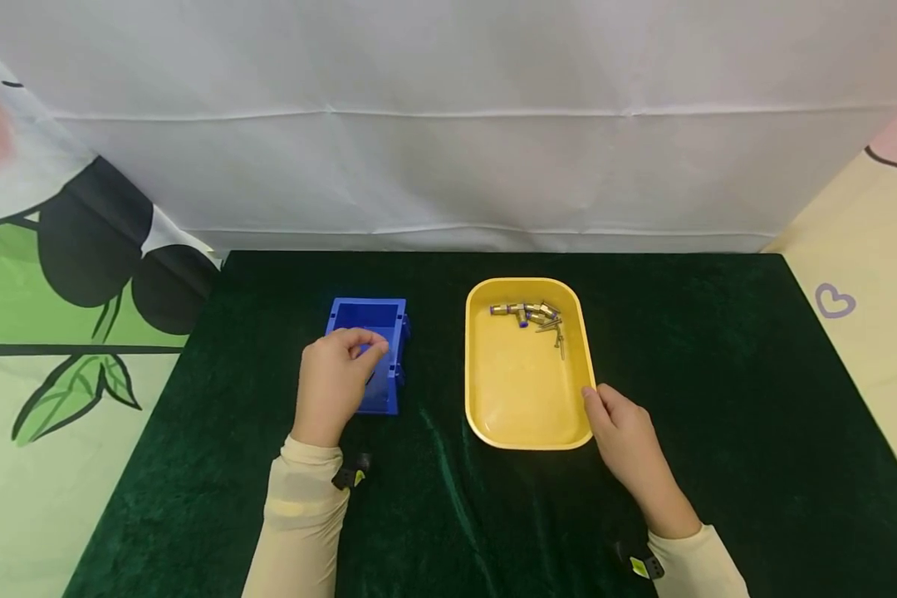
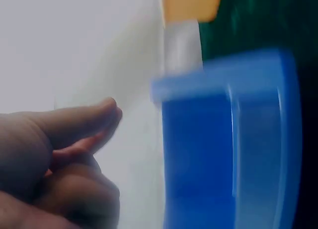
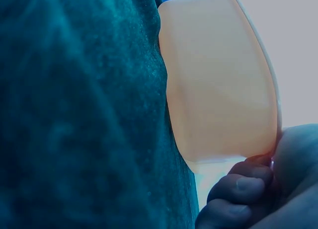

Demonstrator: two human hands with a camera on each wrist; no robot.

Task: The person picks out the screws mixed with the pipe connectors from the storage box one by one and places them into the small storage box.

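Observation:
My left hand (image 1: 338,378) is over the blue plastic bin (image 1: 370,304), thumb and index fingertips brought together and nothing visible between them. The left wrist view shows the hand (image 2: 74,159) beside the bin's rim (image 2: 213,77), other fingers curled. Part of the bin's inside is hidden by the hand. On the right, my right hand (image 1: 628,436) pinches the lower right rim of a yellow tray (image 1: 519,407). Brass fittings with blue ends (image 1: 522,312) lie at the tray's far end, and several thin screws (image 1: 559,336) lie beside them.
A dark green velvet cloth (image 1: 718,374) covers the table and has wrinkles between bin and tray. Behind the table hangs a white curtain (image 1: 448,183). Printed panels stand at the left (image 1: 82,291) and right (image 1: 860,274).

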